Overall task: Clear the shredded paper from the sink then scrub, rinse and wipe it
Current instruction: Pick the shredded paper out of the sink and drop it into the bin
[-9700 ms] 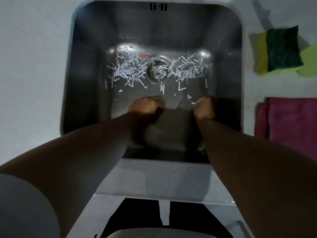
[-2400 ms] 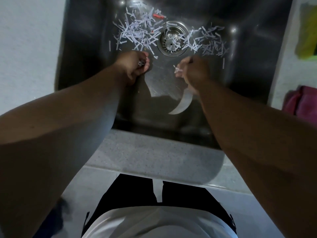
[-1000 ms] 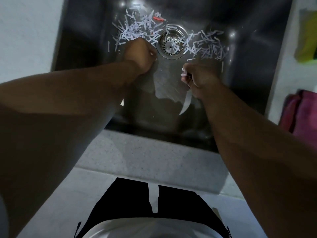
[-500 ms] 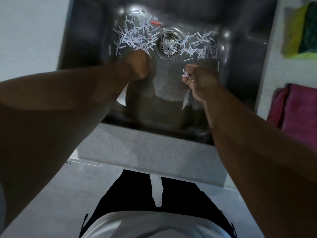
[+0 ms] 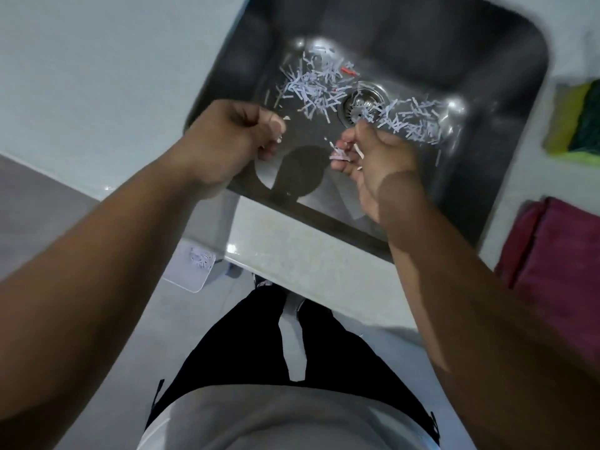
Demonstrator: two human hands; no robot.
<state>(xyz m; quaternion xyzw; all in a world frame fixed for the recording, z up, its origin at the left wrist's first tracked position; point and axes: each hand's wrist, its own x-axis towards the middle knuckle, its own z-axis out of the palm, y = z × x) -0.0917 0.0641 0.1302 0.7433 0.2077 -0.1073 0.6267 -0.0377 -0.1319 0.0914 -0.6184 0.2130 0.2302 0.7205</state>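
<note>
I am in the first step, clearing the paper; scrubbing, rinsing and wiping have not begun. My left hand (image 5: 233, 144) hovers over the near left part of the sink (image 5: 506, 157), fingers curled into a loose fist. A scrap or two shows at the fingertips, but I cannot tell how much is inside. My right hand (image 5: 376, 160) is just in front of the drain strainer (image 5: 363, 103), fingers bent around a small pinch of pale strips.

Most of the shredded paper (image 5: 311, 89) lies on the sink floor in two drifts, one on each side of the strainer, and some strips cross its edge. A red scrap (image 5: 349, 72) sits at the far edge of the left drift.

The next move, as I judge it, is to carry both handfuls to the white container (image 5: 181, 280) on the floor at my left, which already holds some shreds, then come back for more. The fingers need to stay closed, since loose strips would drop easily.

The countertop edge (image 5: 308, 254) stands between the sink and that container, so the hands must clear it. The strainer is the risk: strips pushed into it would be harder to pick out. A yellow-and-green sponge (image 5: 574, 121) and a magenta cloth (image 5: 558, 261) lie on the counter to the right.
</note>
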